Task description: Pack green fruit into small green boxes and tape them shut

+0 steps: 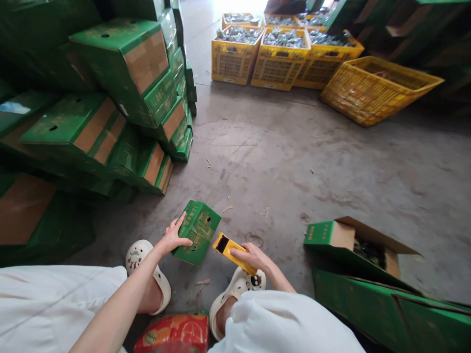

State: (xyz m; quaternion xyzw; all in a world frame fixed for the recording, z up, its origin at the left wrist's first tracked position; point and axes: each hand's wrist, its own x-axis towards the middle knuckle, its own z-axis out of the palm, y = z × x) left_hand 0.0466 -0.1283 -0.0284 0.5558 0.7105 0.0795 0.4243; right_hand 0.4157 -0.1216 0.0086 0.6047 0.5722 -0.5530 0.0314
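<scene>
A small green carton [198,233] with printed lettering and a dark round hole stands on the floor between the white shoes. My left hand [173,238] lies on its left side, thumb and fingers spread over the top and edge. To the right of the carton, my right hand [250,257] is wrapped round a flat yellow tool [235,253] with a black section at its far end. The tool's tip points toward the carton, close to its right edge.
Stacked green cartons [121,54] rise at the left. Yellow crates [281,61] full of wrapped items stand at the back, beside a tilted yellow basket [375,93]. An open green carton [322,234] is at the right. A red printed package [176,333] lies between the legs.
</scene>
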